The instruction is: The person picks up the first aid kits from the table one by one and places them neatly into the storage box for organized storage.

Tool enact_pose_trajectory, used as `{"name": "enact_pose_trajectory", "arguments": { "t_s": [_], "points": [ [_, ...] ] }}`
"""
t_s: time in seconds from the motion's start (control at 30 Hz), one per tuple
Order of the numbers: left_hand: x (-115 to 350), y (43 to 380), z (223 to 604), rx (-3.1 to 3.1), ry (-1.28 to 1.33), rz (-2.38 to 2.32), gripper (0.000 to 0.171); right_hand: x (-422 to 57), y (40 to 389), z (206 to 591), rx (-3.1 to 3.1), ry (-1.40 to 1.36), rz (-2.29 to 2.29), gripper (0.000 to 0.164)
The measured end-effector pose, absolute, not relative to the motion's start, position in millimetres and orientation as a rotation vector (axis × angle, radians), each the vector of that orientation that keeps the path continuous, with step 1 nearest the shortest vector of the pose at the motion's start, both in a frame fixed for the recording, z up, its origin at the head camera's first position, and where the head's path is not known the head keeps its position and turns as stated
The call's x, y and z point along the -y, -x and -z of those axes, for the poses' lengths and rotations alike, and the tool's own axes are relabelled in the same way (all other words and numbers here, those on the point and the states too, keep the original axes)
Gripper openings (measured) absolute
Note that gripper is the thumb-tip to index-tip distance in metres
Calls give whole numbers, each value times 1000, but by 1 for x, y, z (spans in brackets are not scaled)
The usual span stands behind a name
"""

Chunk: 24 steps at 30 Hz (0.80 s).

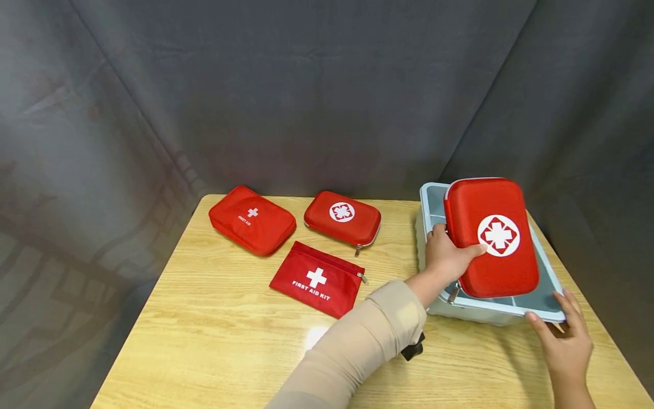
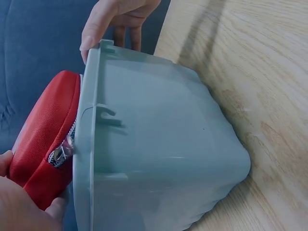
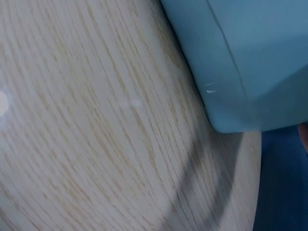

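My left hand (image 1: 448,257) grips a large red zippered first aid case (image 1: 506,207), thumb across its face beside the white cross emblem. The case is tilted over the mouth of a pale blue-green plastic bin (image 1: 462,311). In the left wrist view, the case (image 2: 45,130) shows its zipper pull close to the rim, and the bin's outer wall (image 2: 149,110) fills the middle. With thumb and fingers, my right hand (image 1: 568,341) holds the near right corner of the bin's rim. Only a fingertip of it appears in the right wrist view.
Left of the bin on the wooden table (image 1: 204,329) lie a smaller red hard case (image 1: 327,213), a flat red first aid kit pouch (image 1: 311,295) and a red soft first aid bag (image 1: 260,236). Grey cloth (image 1: 306,96) hangs behind the table.
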<state>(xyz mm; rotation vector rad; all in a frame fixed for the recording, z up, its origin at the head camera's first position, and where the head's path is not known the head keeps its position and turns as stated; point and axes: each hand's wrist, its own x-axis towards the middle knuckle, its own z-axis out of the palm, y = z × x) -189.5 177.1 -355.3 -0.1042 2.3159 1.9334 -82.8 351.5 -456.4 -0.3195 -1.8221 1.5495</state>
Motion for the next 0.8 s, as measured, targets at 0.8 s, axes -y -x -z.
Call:
{"name": "enact_pose_trajectory", "arguments": {
  "t_s": [0.8],
  "points": [
    [-186, 194, 368, -2647, -19, -1546, 51, -427, 100, 538, 1921, 208, -1444, 64]
  ]
}}
